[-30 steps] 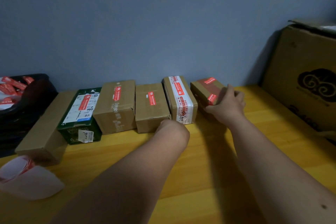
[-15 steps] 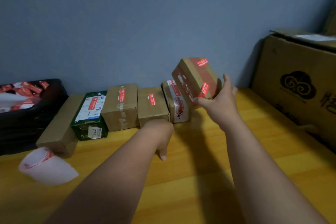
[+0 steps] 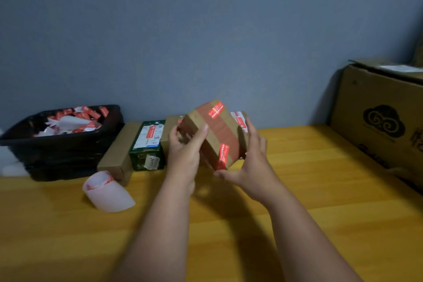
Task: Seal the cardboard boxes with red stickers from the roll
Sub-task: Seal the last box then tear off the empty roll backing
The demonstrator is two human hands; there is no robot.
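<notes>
Head view shows our cardboard box (image 3: 214, 135) held tilted in the air above the table (image 3: 297, 190), just in front of the row of boxes (image 3: 146, 142) standing against the wall at its 12 o'clock. We grip it from both ends: our left hand (image 3: 185, 155) curls thumb and fingers round the end at 9 o'clock, and our right hand (image 3: 249, 165) cups the end at 3 o'clock, thumb under the lower corner, fingers spread up the far side. Two red stickers (image 3: 216, 110) already sit on its brown tape band, one at the top, one wrapped over the near edge. The sticker roll (image 3: 107, 192) lies on the table at 8 o'clock, well apart from both hands. We judge the main risk is a slip: freeing one hand to reach the roll leaves a tilted box in a single grip, and it could drop onto the row. A sticker laid on a wobbling box could also crease. A black bin (image 3: 61, 142) with peeled backings stands at 9 o'clock.
</notes>
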